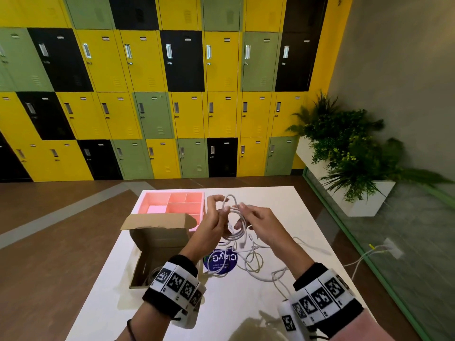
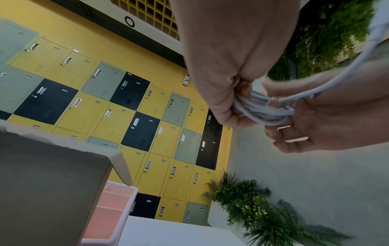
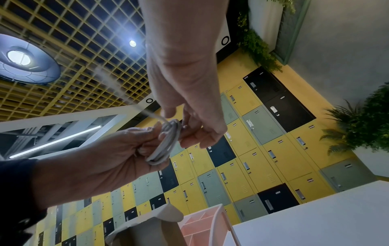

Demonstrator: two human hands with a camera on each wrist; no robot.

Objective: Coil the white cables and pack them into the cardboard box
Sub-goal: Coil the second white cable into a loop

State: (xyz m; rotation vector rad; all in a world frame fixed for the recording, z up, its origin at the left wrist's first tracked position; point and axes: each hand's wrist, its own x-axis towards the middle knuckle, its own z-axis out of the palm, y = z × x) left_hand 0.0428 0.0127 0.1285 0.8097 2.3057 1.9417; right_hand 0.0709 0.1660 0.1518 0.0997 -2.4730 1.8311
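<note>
Above the white table [image 1: 283,207] both hands hold one coil of white cable [image 1: 235,219]. My left hand [image 1: 216,214] grips the coil's left side, fingers curled round the loops [image 2: 263,113]. My right hand [image 1: 250,217] pinches the same bundle [image 3: 166,144] from the right. A loose end trails from the coil down to more tangled white cables [image 1: 253,263] lying on the table. The open cardboard box [image 1: 157,242] stands left of my left wrist, lid flap up, with a coiled cable [image 1: 150,274] inside it.
A pink compartment tray [image 1: 172,201] sits behind the box. A round blue sticker [image 1: 220,260] lies under the loose cables. Right of the table are a white planter [image 1: 364,198] and a cable on the floor [image 1: 364,257]. Lockers line the far wall.
</note>
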